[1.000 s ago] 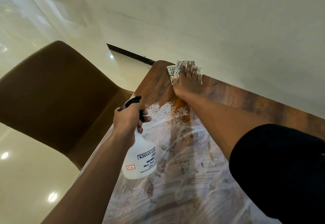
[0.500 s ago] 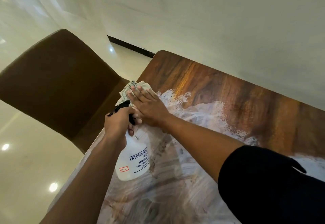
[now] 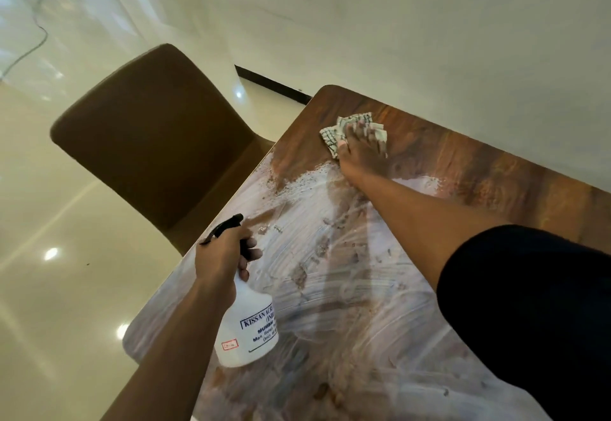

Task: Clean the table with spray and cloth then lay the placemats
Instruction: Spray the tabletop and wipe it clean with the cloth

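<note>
A wooden table (image 3: 496, 186) fills the lower right, its near half smeared with white wet streaks. My right hand (image 3: 362, 153) is stretched to the far corner and presses flat on a checked cloth (image 3: 330, 134) lying on the wood. My left hand (image 3: 228, 252) grips the neck of a white spray bottle (image 3: 251, 328) with a black trigger, held just above the table's left edge. No placemats are in view.
A brown upholstered chair (image 3: 155, 136) stands against the table's left side. A white wall (image 3: 429, 40) runs along the far edge of the table. Glossy cream floor (image 3: 66, 288) lies to the left.
My right hand slid the cloth from the table's left edge beside the bottle back out to the far corner. The left hand keeps holding the bottle.
</note>
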`<state>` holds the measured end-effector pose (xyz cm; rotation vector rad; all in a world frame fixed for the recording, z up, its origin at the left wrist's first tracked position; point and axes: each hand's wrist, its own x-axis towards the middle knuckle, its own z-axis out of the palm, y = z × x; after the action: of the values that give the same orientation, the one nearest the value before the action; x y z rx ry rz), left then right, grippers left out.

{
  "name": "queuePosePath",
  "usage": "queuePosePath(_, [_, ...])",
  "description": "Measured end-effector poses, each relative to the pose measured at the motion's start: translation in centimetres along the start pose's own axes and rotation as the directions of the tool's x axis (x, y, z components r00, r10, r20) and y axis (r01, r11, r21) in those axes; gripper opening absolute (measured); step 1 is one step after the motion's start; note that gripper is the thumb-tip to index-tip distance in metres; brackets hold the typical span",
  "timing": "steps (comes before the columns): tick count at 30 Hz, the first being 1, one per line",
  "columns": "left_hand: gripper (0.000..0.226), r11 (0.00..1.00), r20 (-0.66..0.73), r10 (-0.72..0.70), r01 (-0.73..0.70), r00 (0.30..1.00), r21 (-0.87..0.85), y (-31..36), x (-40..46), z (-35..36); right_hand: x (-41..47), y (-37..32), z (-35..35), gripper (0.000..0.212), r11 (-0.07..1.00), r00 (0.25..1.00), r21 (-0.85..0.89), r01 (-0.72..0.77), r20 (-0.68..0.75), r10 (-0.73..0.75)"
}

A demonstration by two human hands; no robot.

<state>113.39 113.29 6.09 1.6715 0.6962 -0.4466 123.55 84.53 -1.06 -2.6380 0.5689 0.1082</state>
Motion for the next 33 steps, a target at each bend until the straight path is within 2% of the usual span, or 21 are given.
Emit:
queuePosePath(4, [0.013, 0.999, -0.045, 0.003, -0.005, 0.999, -0.054, -1.4, -0.5, -1.1, -2.3, -6.3, 3.3, 0.059, 0.952, 0.955, -0.093, 0.293, 0.087, -0.285])
queuePosePath(8, [0.01, 0.996, -0.081, -0.006, -0.001, 0.997, -0.087, -1.9, -0.6, -1.1, -5.6, -10.7, 6.6, 0.062, 0.817, 0.816, -0.122, 0.563, 0.238, -0.527])
queuePosePath(11, [0.014, 0.996, -0.075, -0.008, 0.001, 0.997, -0.084, -1.8, -0.5, -1.0, -5.3, -9.9, 6.7, 0.064, 0.734, 0.738, -0.139, 0.664, 0.28, -0.614])
queuePosePath(13, [0.013, 0.996, -0.076, -0.001, -0.006, 0.997, -0.089, -1.9, -0.3, -1.0, -3.7, -8.9, 6.0, 0.065, 0.721, 0.727, -0.147, 0.677, 0.289, -0.623])
queuePosePath(18, [0.013, 0.995, -0.083, -0.003, -0.005, 0.997, -0.101, -2.6, -0.6, -1.0, -0.2, -5.6, 3.6, 0.064, 0.888, 0.897, -0.156, 0.432, 0.178, -0.405])
queuePosePath(22, [0.013, 0.996, -0.11, -0.021, 0.011, 0.994, -0.093, -3.3, -1.0, -1.3, -1.2, -5.9, 4.1, 0.064, 0.92, 0.929, -0.153, 0.361, 0.151, -0.339])
queuePosePath(25, [0.011, 0.995, -0.119, -0.013, 0.001, 0.993, -0.105, -3.6, -1.3, -1.1, -4.2, -7.2, 5.3, 0.065, 0.884, 0.892, -0.15, 0.444, 0.174, -0.418])
queuePosePath(30, [0.007, 0.992, -0.134, -0.001, -0.016, 0.991, -0.126, -3.8, -2.3, -0.3, -11.2, -9.4, 8.0, 0.066, 0.693, 0.692, -0.127, 0.71, 0.311, -0.652])
queuePosePath(33, [0.011, 0.995, -0.136, -0.03, 0.016, 0.99, -0.097, -4.2, -2.9, -0.2, -11.1, -8.4, 7.1, 0.065, 0.643, 0.643, -0.132, 0.755, 0.344, -0.685])
